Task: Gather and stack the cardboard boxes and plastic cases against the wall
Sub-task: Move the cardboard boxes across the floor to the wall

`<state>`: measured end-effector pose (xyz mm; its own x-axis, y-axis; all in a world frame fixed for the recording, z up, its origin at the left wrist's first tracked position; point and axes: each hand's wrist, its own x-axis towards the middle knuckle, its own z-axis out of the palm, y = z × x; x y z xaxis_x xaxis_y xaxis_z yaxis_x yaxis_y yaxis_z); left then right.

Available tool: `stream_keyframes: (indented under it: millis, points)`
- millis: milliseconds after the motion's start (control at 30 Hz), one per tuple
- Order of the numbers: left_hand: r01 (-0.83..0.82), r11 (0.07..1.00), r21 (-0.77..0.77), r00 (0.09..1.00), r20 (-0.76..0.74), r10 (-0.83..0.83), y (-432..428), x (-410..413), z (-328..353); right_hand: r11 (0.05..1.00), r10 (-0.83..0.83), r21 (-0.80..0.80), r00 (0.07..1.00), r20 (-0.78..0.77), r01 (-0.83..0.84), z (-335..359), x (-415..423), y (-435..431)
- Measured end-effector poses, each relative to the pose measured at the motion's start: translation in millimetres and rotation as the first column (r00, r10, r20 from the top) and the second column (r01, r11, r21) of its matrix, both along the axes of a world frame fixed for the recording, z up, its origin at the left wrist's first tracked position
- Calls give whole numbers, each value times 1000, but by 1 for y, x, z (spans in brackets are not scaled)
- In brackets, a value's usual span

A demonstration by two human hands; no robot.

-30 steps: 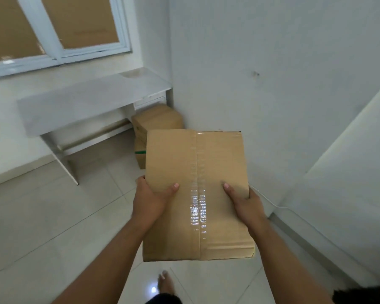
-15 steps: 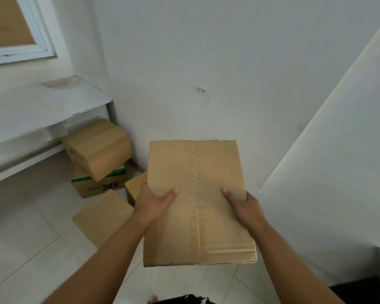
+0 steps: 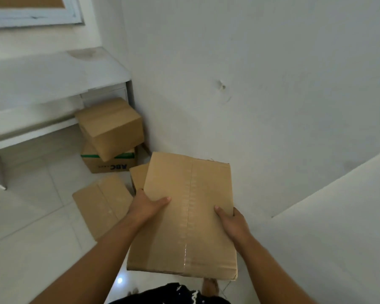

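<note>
Got the taped cardboard box [image 3: 173,238] gripped at both side edges, left hand [image 3: 144,208] and right hand [image 3: 234,223], thumbs on top, carried close to the wall [image 3: 250,106]. I'd keep it level and set it flush by the ABC box [image 3: 110,166] stack. That loose box [image 3: 101,205] on the floor [image 3: 31,238] crowds the spot; more room leftward.

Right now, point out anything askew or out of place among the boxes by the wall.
The plain top box sits twisted on the green-striped ABC box, overhanging its front, and the ABC print reads upside down. A flat box lies on the floor, apart from the wall.
</note>
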<state>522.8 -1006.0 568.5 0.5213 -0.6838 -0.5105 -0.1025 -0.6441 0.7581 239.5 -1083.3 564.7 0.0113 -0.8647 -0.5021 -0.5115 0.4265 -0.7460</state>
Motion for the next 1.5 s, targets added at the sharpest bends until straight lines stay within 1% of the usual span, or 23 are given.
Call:
stream_keyframes:
  millis: [167,267,333,467,533,667,867,967,1033,1100,1233,1300,1367,1500]
  points:
    - [-96,990,105,995,-19,99,-19,-34,-34,987,100,125,995,-4,-98,-40,-23,-46]
    - [-139,971,194,990,-11,144,-32,-58,-60,980,122,163,992,-16,-118,-65,-37,-68]
    - [-170,955,244,983,-22,180,-39,-72,-87,966,146,218,989,-17,-138,-90,-44,-83]
    - [-246,908,339,960,-42,276,-47,-93,-165,942,202,286,977,-70,-175,-164,-49,-108]
    - [-264,882,391,950,-53,308,-51,-101,-205,932,210,322,972,-106,-166,-209,-48,-119]
    - [-256,844,472,921,-146,362,-51,-112,-301,905,282,376,944,-173,-201,-310,-51,-132]
    - [-217,827,518,874,-274,402,-44,-116,-450,862,420,404,878,-230,-307,-451,-55,-162]
    - [-210,815,540,833,-337,438,-52,-125,-487,823,501,421,836,-223,-381,-498,-61,-177]
    - [-215,791,573,798,-364,480,-56,-131,-500,804,526,437,825,-207,-403,-517,-61,-183]
    - [-225,778,587,792,-355,497,-51,-133,-511,791,540,457,815,-211,-406,-526,-61,-185]
    - [-241,756,609,797,-320,512,-33,-124,-495,722,624,517,755,-200,-460,-513,-54,-178]
    - [-204,760,618,820,-316,477,-27,-118,-474,710,639,527,741,-205,-467,-490,-48,-174]
    - [-159,773,614,870,-283,404,-22,-112,-443,702,657,522,723,-214,-484,-462,-43,-169]
    - [-242,792,561,855,-262,447,-5,-101,-357,665,707,521,676,-210,-534,-383,-33,-158]
